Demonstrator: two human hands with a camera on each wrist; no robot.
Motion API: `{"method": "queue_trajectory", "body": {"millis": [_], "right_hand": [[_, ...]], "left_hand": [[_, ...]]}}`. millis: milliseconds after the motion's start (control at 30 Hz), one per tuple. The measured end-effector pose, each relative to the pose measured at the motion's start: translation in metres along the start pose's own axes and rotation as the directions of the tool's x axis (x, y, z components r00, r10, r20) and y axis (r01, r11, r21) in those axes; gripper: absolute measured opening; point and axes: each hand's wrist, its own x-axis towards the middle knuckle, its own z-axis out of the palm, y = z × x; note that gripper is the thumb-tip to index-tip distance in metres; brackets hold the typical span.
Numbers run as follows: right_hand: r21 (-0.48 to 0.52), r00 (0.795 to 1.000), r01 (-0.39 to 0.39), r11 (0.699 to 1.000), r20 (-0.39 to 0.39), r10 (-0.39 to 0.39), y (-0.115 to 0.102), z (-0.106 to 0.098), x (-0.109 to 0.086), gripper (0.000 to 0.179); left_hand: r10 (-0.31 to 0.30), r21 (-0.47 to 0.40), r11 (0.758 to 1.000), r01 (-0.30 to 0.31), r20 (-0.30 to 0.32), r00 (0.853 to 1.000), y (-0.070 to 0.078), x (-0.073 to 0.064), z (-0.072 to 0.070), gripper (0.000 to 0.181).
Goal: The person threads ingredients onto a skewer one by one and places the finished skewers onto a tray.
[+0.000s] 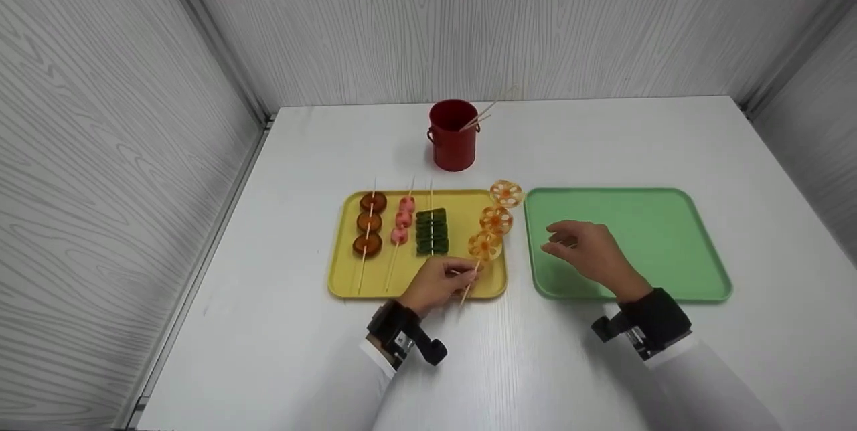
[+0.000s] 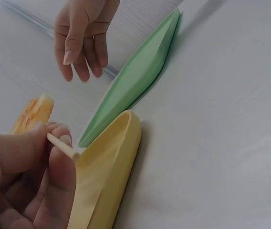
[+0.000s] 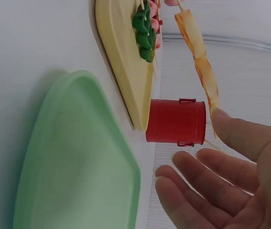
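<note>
My left hand [image 1: 438,284] pinches the lower end of a wooden skewer threaded with orange-and-white lotus root slices [image 1: 496,221]. In the right wrist view the lotus root skewer [image 3: 200,59] hangs raised above the yellow tray [image 1: 341,270]. My right hand [image 1: 589,250] holds nothing and hovers over the green tray [image 1: 643,243], its fingers loosely bent and thumb apart. Three more skewers lie on the yellow tray: brown round slices [image 1: 369,222], pink pieces [image 1: 403,219] and folded green pieces [image 1: 432,231].
Behind the yellow tray stands a red bucket [image 1: 454,143] with several thin sticks [image 1: 479,118] leaning in it. The two trays sit side by side on the white table [image 1: 268,324]. Pale wood-grain panels [image 1: 502,23] enclose the back and sides.
</note>
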Motion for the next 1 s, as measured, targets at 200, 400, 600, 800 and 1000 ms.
{"method": "queue_trajectory", "body": {"millis": [200,400,600,800,1000], "right_hand": [[-0.024,0.999,0.001,1.000,0.047,0.000,0.003,0.002,-0.006,0.034],[-0.033,0.996,0.018,0.999,0.091,-0.014,0.009,0.007,-0.008,0.027],[-0.077,0.985,0.042,0.996,0.172,-0.028,0.015,0.015,-0.014,0.011],[-0.115,0.979,0.049,0.992,0.203,-0.025,0.015,0.023,-0.021,0.004],[-0.135,0.980,0.058,0.989,0.197,-0.030,0.014,0.025,-0.024,0.003]], "left_hand": [[-0.068,-0.057,0.996,0.064,-0.063,0.996,0.003,0.002,0.004,0.024],[-0.114,-0.066,0.992,0.106,-0.127,0.985,0.003,0.005,0.006,0.023],[-0.173,-0.098,0.983,0.158,-0.173,0.970,0.003,0.007,0.007,0.023],[-0.176,-0.086,0.983,0.162,-0.202,0.963,0.001,0.008,0.006,0.022],[-0.173,-0.040,0.985,0.169,-0.213,0.962,0.002,0.008,0.007,0.022]]}}
